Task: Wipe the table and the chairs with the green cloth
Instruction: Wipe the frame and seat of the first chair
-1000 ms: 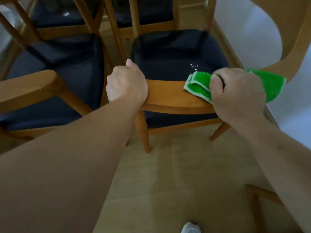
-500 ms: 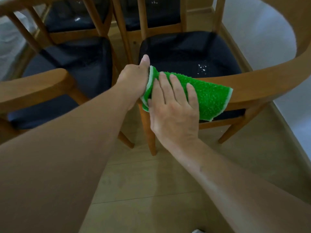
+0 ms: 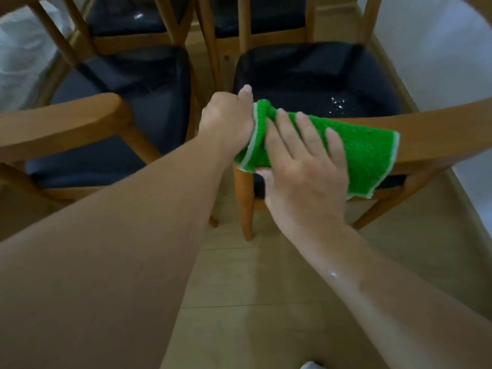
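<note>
On the curved wooden back of the near chair (image 3: 431, 134), the right hand (image 3: 306, 169) is lying flat on the green cloth (image 3: 367, 153). Its fingers are straight and spread out, pressing the cloth down on the wood, and they are not curling around anything. The thumb is tucking under the lower edge of the cloth.

Just beside it, the left hand (image 3: 226, 118) is making a fist around the left end of the chair back. Its thumb is pointing up. The bunched end of the cloth is touching this hand, but I cannot tell if the hand is holding the cloth too.

The cloth is draping over the rail, with one white-edged corner hanging down on the near side.

Past the hands, the dark blue seat (image 3: 314, 78) of this chair is showing some small white specks (image 3: 336, 102). A second chair (image 3: 66, 123) with the same wood and a dark seat is standing just to the left. Two more chairs (image 3: 165, 27) are standing behind them, facing the other way.

Under everything, the pale wooden floor (image 3: 253, 302) is showing between the two arms. A white wall (image 3: 439, 54) is running along the right side.
</note>
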{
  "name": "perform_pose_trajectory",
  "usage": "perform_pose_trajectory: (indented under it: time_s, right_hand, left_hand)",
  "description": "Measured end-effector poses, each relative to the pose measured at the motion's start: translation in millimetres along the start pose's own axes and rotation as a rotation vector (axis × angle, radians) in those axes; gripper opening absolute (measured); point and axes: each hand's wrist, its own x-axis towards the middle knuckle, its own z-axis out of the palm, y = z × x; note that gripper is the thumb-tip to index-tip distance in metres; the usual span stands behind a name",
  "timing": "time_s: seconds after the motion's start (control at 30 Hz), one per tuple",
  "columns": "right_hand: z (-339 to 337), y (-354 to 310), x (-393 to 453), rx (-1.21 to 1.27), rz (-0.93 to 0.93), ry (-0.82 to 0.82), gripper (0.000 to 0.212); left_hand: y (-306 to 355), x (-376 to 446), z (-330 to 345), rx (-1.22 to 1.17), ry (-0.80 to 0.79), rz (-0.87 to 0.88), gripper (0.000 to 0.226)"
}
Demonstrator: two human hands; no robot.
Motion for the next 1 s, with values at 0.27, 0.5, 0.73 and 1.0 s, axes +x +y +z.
perform_pose_trajectory:
  time_s: [0.27, 0.5, 0.73, 1.0]
  right_hand:
    - [-6, 49, 3, -0.033, -0.255, -0.033, 0.048]
    - [-19, 107, -24, -0.064, -0.007, -0.057, 0.065]
    - [-27, 79, -7, 0.001, -0.014, -0.21, 0.068]
    - [-46, 158, 10, 0.192, -0.006, -0.441, 0.078]
  left_hand:
    - [0, -4, 4, -0.123, 0.102, -0.108, 0.045]
    - [-4, -3, 11, -0.111, 0.159, -0.096, 0.042]
    - [22, -21, 23, 0.435, 0.218, 0.222, 0.049]
    - [40, -29, 39, 0.553, 0.064, 0.323, 0.051]
